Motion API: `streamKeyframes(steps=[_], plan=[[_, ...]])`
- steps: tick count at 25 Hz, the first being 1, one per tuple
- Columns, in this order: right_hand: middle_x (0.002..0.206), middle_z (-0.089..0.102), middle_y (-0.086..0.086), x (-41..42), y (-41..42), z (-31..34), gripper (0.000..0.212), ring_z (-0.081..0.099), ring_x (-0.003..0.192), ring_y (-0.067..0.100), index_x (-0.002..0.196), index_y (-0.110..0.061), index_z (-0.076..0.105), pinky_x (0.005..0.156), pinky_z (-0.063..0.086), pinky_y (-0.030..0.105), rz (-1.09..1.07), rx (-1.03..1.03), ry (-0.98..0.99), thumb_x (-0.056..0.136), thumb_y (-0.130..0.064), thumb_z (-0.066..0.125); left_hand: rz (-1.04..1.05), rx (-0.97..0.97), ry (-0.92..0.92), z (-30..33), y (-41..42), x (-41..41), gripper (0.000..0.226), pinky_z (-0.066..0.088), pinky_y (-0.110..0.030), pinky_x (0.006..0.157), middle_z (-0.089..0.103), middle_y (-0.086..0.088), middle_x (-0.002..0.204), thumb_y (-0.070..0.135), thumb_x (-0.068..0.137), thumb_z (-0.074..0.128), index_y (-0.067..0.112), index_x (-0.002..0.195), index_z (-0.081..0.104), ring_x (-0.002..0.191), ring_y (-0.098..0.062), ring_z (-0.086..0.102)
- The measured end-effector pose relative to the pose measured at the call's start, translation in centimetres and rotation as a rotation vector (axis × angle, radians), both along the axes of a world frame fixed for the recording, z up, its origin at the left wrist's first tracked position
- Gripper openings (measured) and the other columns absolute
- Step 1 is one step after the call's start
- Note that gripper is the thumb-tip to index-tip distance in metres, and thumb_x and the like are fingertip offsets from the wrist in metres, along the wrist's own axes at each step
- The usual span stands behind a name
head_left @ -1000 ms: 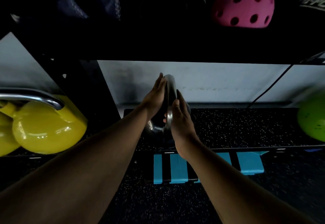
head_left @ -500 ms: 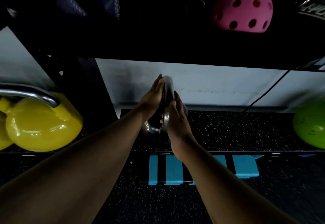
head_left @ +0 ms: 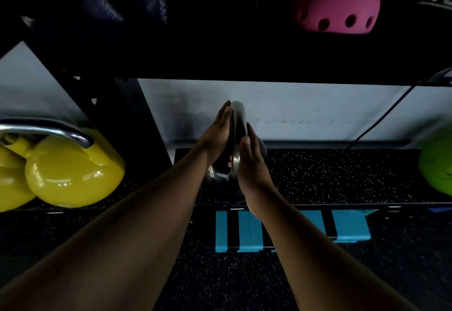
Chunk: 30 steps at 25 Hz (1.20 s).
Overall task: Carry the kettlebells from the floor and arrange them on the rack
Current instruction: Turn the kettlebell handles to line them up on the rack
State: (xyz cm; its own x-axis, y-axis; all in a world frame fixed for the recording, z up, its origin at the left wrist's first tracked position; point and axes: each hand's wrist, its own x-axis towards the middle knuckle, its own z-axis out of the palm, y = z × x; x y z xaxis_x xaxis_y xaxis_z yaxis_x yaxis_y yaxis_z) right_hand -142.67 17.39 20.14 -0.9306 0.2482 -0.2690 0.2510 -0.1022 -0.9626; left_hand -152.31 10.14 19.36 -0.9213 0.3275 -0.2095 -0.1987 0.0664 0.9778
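Yellow kettlebells (head_left: 73, 176) are seen past the left end of the rack shelf (head_left: 342, 176), and a green kettlebell (head_left: 437, 166) at its right edge. At the shelf's middle, near the front edge, a dark kettlebell (head_left: 217, 176) is stood upright. Its steel handle (head_left: 238, 120) is pressed between the flat, straight-fingered left hand (head_left: 217, 137) and right hand (head_left: 252, 166).

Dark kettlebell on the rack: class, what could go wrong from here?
1. The left hand and right hand only press flat against the handle, so the dark kettlebell could slip or tip.
2. It sits near the front edge of the shelf and might fall off.
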Motion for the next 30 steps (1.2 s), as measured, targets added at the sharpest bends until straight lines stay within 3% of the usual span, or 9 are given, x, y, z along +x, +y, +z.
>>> streamKeyframes(steps=[5, 8, 10, 13, 18, 22, 24, 28, 30], plan=[[0.154, 0.038, 0.01, -0.2, 1.2, 0.9, 0.047, 0.043, 0.135, 0.026, 0.15, -0.042, 0.024, 0.107, 0.04, 0.043, 0.101, 0.196, -0.028, 0.104, -0.041, 0.026, 0.038, -0.089, 0.001, 0.5, -0.2, 0.6, 0.052, 0.024, -0.042, 0.118, 0.022, -0.006, 0.162, 0.047, 0.103, 0.023, 0.034, 0.153, 0.021, 0.146, -0.024, 0.027], [0.14, 0.047, 0.014, -0.1, 3.2, 2.2, 0.05, 0.048, 0.123, 0.029, 0.149, -0.032, 0.027, 0.095, 0.046, 0.04, 0.232, 0.725, 0.008, 0.101, -0.047, 0.033, -0.008, -0.257, 0.124, 0.8, -1.7, 2.8, 0.049, 0.041, -0.043, 0.108, 0.05, -0.004, 0.147, 0.052, 0.1, 0.032, 0.034, 0.145, 0.039, 0.129, -0.018, 0.05], [0.13, 0.049, 0.012, 0.2, 3.8, 3.3, 0.049, 0.046, 0.116, 0.028, 0.142, -0.027, 0.037, 0.088, 0.043, 0.036, 0.231, 1.094, 0.084, 0.097, -0.044, 0.044, -0.035, -0.382, 0.179, 1.0, -3.7, 4.9, 0.045, 0.049, -0.031, 0.089, 0.06, 0.001, 0.136, 0.052, 0.096, 0.043, 0.034, 0.137, 0.05, 0.11, -0.009, 0.06], [0.122, 0.052, 0.009, 0.3, 2.3, 4.9, 0.035, 0.047, 0.111, 0.028, 0.124, -0.023, 0.051, 0.082, 0.037, 0.035, 0.247, 1.362, 0.199, 0.092, -0.037, 0.054, -0.092, -0.701, 0.374, 1.4, -8.4, 6.3, 0.032, 0.052, -0.032, 0.089, 0.068, 0.007, 0.122, 0.04, 0.091, 0.054, 0.031, 0.12, 0.062, 0.101, -0.008, 0.065], [0.118, 0.057, 0.006, 0.5, -5.3, 5.8, 0.021, 0.047, 0.119, 0.034, 0.108, -0.023, 0.059, 0.094, 0.043, 0.044, 0.367, 1.364, 0.267, 0.091, -0.034, 0.052, -0.033, -0.848, 0.483, 3.2, -18.3, 8.3, 0.018, 0.052, -0.029, 0.089, 0.074, 0.013, 0.101, 0.03, 0.084, 0.059, 0.029, 0.099, 0.069, 0.099, -0.006, 0.067], [0.085, 0.066, 0.0, 0.9, -13.6, 6.1, 0.008, 0.062, 0.085, 0.028, 0.087, -0.025, 0.06, 0.071, 0.049, 0.035, 0.442, 1.236, 0.337, 0.09, -0.027, 0.053, 0.024, -0.991, 0.545, 3.7, -27.7, 8.8, 0.018, 0.046, -0.034, 0.092, 0.073, 0.012, 0.105, 0.029, 0.084, 0.058, 0.029, 0.098, 0.069, 0.106, -0.015, 0.062], [0.079, 0.068, -0.001, 0.7, -17.6, 6.1, 0.009, 0.066, 0.077, 0.029, 0.089, -0.025, 0.057, 0.065, 0.054, 0.035, 0.445, 1.217, 0.311, 0.089, -0.032, 0.051, 0.088, -1.033, 0.54, 4.1, -31.7, 8.5, 0.017, 0.044, -0.037, 0.092, 0.07, 0.008, 0.109, 0.029, 0.086, 0.057, 0.027, 0.098, 0.068, 0.109, -0.021, 0.059], [0.091, 0.069, 0.003, -0.7, -25.1, 6.6, 0.011, 0.067, 0.086, 0.033, 0.096, -0.025, 0.056, 0.069, 0.056, 0.041, 0.402, 1.136, 0.335, 0.092, -0.034, 0.051, 0.188, -1.015, 0.613, 5.5, -39.0, 7.0, 0.011, 0.046, -0.039, 0.088, 0.066, 0.0, 0.109, 0.027, 0.085, 0.056, 0.025, 0.09, 0.066, 0.109, -0.026, 0.057], [0.105, 0.064, 0.01, -2.7, -27.4, 6.5, 0.017, 0.061, 0.097, 0.034, 0.106, -0.021, 0.058, 0.077, 0.053, 0.041, 0.374, 1.132, 0.365, 0.095, -0.032, 0.053, 0.261, -0.966, 0.631, 6.0, -40.7, 5.3, 0.014, 0.047, -0.04, 0.087, 0.06, -0.005, 0.113, 0.029, 0.089, 0.055, 0.02, 0.098, 0.061, 0.109, -0.028, 0.054]])
